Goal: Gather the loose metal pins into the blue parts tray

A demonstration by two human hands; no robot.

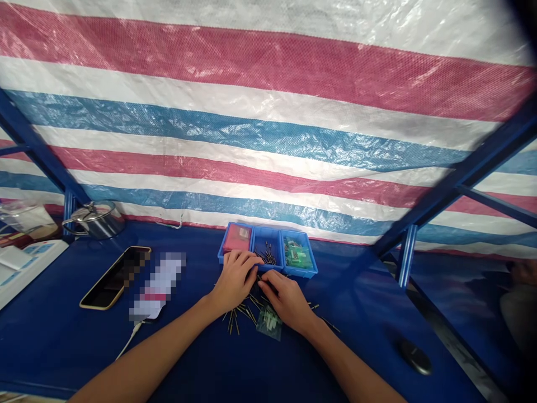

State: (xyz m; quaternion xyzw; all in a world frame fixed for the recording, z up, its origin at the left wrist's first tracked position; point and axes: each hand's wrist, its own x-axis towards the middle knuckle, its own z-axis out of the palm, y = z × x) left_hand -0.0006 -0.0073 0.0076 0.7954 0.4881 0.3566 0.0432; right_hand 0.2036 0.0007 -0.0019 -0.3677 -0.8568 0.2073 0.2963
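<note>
My left hand (235,281) is bent over the front edge of a blue three-part bin (267,267), its fingers curled and closed. My right hand (289,296) is pinched close beside it, fingertips nearly meeting the left ones. Something small and dark shows between them, too hidden to name. Thin dark-and-brass metal rods, like small drill bits (233,321), lie scattered under and around both hands. More rods (269,254) are in the bin's middle compartment. A clear bag of small pale pieces (269,323) lies below my right hand.
The bin's left compartment holds a red packet (237,239), its right one green bags (297,254). To the left are a phone (115,280), a blurred-out device on a cable (133,338) and a steel pot (100,219). A dark oval object (414,356) lies right.
</note>
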